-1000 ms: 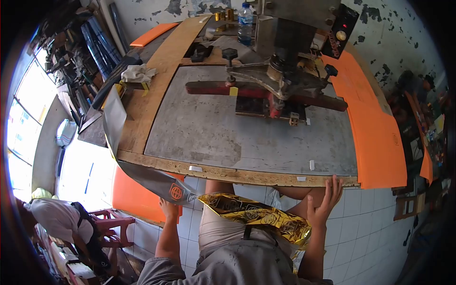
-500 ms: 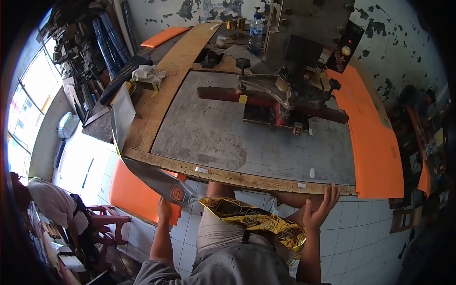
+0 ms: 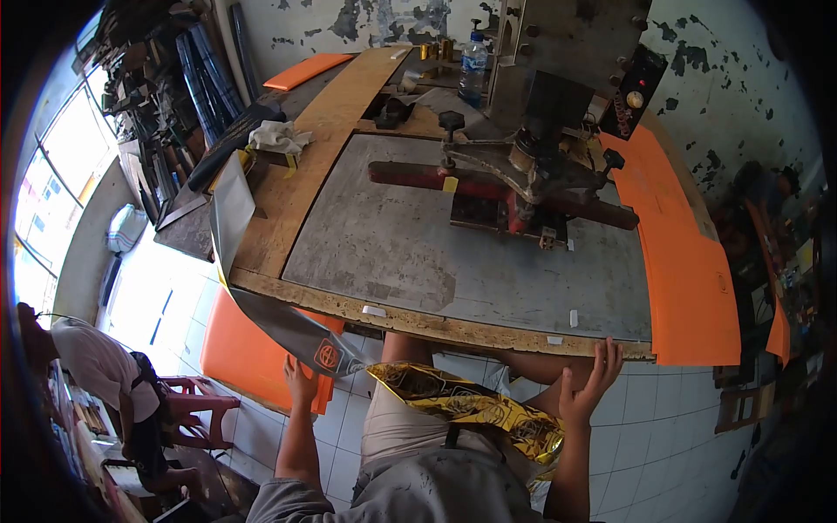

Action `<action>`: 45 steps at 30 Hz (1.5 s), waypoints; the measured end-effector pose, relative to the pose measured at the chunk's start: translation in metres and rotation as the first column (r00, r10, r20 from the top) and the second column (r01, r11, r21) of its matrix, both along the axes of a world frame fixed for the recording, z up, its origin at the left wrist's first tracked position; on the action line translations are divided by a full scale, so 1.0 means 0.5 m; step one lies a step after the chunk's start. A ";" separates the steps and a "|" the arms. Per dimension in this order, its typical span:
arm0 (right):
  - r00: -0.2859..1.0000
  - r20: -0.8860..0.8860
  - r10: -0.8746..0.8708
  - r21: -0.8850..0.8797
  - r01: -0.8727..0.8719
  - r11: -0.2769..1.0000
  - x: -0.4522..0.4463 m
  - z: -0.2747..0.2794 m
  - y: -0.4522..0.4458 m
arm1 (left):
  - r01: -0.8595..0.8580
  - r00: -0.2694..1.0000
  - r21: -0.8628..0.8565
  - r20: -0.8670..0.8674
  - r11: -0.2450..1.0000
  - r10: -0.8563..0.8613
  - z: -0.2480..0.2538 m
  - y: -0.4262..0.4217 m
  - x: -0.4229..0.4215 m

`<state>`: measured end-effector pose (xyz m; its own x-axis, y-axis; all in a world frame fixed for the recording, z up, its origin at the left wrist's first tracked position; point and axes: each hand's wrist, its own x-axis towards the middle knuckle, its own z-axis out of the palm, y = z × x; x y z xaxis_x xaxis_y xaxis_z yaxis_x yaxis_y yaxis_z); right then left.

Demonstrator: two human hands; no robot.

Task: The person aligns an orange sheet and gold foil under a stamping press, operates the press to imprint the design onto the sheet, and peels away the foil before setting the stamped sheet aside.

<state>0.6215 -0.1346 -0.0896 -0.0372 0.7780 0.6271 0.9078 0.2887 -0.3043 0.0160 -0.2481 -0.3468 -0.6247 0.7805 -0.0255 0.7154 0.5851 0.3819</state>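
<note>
My left hand (image 3: 301, 383) is at the edge of a stack of orange sheets (image 3: 248, 349) below the table's left front, its fingers stretched out over the orange. My right hand (image 3: 590, 383) is open, fingertips against the table's front edge (image 3: 488, 343). Between my hands, a long foil strip (image 3: 279, 318) hangs from the table's left side, silver side showing, with an emblem outline near its lower end. Its gold part (image 3: 462, 401) lies crumpled across my lap, marked with several emblem outlines. Neither hand touches the foil.
A heavy press (image 3: 523, 174) stands over a grey metal plate (image 3: 375, 253). Orange sheets (image 3: 689, 288) lie along the table's right side. A water bottle (image 3: 472, 70) and a cloth (image 3: 277, 138) are farther back. Another person (image 3: 105, 362) is at the left by a red stool (image 3: 196, 410).
My left hand has gone from closed to stretched fingers and shifted slightly up and left onto the orange stack. My right hand stays at the table edge. The view has shifted slightly.
</note>
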 end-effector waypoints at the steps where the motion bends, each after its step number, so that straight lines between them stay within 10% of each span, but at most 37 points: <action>1: 1.000 -0.003 0.000 -0.001 0.000 1.000 0.000 0.000 0.001 | -0.038 0.999 -0.101 -0.017 0.994 0.037 -0.005 0.001 0.013; 8: 0.998 0.050 -0.036 0.017 0.035 0.999 -0.003 0.009 0.000 | -0.081 0.987 -0.200 -0.150 0.976 0.052 -0.062 -0.002 0.030; 21: 1.000 -0.006 0.000 0.018 0.000 1.000 -0.007 0.007 -0.001 | 0.010 0.998 0.342 -0.066 0.940 0.013 -0.023 -0.026 -0.014; 30: 1.000 -0.026 0.018 -0.009 -0.018 1.000 -0.011 0.013 -0.002 | -0.410 0.904 0.339 0.273 0.847 0.328 -0.019 -0.024 -0.080; 37: 0.998 0.023 -0.057 0.042 0.056 0.998 -0.069 0.046 -0.024 | -0.502 0.823 0.542 0.540 0.674 0.178 0.005 -0.050 -0.088; 41: 0.919 -0.185 0.348 0.026 -0.349 0.937 -0.196 0.074 -0.061 | -0.537 0.801 0.593 0.582 0.600 0.141 0.059 -0.089 -0.049; 45: 0.459 -0.399 0.794 -0.191 -0.888 0.417 -0.372 0.070 -0.083 | -0.585 0.749 0.588 0.656 0.559 0.095 0.193 -0.123 0.057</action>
<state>0.4356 -0.1762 -0.0546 -0.6990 0.5722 0.4289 0.1554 0.7070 -0.6899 0.0446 -0.3096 -0.2503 -0.9167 0.3978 0.0369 0.0748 0.0801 0.9940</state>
